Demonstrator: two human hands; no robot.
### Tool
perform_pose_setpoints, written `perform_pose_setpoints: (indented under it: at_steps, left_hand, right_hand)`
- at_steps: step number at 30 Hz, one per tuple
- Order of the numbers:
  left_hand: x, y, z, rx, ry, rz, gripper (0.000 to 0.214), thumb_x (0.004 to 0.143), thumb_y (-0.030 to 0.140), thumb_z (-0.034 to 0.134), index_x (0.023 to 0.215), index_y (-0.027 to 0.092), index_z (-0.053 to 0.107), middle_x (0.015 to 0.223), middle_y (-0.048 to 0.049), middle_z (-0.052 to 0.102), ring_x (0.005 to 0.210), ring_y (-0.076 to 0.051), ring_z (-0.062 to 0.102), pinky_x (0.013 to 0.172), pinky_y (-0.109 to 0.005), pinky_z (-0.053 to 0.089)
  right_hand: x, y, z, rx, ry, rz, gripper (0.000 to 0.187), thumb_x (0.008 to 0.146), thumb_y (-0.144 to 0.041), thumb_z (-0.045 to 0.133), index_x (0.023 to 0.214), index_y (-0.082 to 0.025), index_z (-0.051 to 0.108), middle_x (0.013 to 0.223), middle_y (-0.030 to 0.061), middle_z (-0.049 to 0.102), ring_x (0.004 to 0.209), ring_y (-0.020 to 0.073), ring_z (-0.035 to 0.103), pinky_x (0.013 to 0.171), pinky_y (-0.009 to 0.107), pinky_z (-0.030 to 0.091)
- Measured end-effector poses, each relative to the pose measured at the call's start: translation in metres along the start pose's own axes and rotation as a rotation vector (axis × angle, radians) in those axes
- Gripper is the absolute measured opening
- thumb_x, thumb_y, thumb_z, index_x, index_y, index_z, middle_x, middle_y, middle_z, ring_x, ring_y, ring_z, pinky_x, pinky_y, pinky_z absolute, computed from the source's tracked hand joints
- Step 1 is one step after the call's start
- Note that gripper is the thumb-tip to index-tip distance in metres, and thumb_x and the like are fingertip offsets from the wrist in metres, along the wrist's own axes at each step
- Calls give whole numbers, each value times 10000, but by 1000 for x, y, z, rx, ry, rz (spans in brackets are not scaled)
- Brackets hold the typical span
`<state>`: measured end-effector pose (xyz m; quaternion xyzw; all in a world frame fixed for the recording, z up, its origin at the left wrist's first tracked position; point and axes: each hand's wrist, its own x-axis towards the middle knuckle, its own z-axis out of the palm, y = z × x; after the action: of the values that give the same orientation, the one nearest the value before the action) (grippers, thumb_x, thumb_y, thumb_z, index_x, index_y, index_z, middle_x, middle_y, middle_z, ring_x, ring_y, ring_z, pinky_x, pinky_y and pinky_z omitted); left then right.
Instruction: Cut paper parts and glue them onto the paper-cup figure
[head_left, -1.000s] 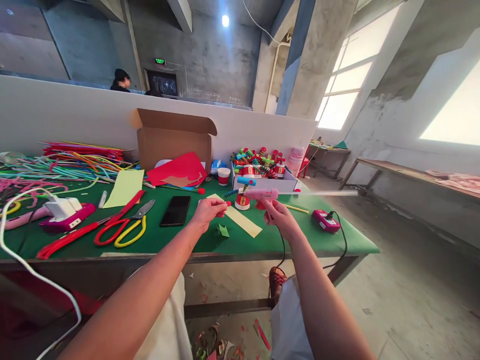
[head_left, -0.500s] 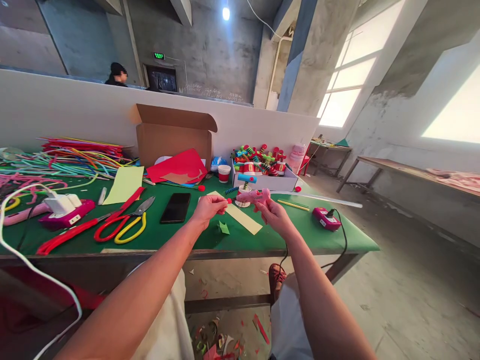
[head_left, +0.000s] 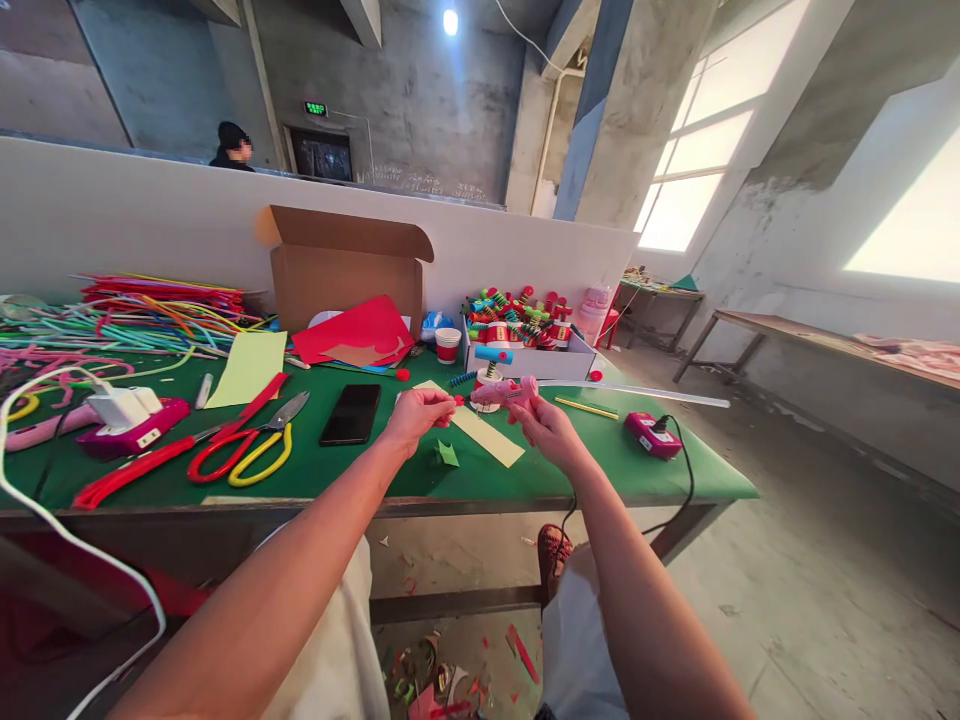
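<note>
The left hand (head_left: 415, 415) was pinched shut, thumb against fingertips, on what looked like a small red ball (head_left: 458, 401), too tiny to identify surely. At its 3 o'clock the right hand (head_left: 549, 428) was closed around the grip of a pink glue gun (head_left: 507, 391), whose nozzle pointed to 9 o'clock and just met the ball, a white glue stick (head_left: 645, 393) jutting out toward 3 o'clock. Both hovered above the green table (head_left: 375, 470) over a yellow paper strip (head_left: 480, 435), with a black phone (head_left: 351, 414) at the left hand's 9 o'clock.
</note>
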<state>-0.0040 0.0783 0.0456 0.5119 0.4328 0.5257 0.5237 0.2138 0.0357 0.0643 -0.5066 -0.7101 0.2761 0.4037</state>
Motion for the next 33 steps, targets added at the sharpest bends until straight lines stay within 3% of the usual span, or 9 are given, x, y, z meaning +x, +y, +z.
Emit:
perform_pose_setpoints:
  at_steps: [33]
  left_hand:
    - [2,-2,0,10,-9,-22,317,460,381,837,602,151,671,541,-1,629,495,-98,538,552,-262,474]
  right_hand:
    - [2,3,0,-20,12,-19,447,847,-611,482,753,-181,565,486,-44,457,491,114,426,504,245,348]
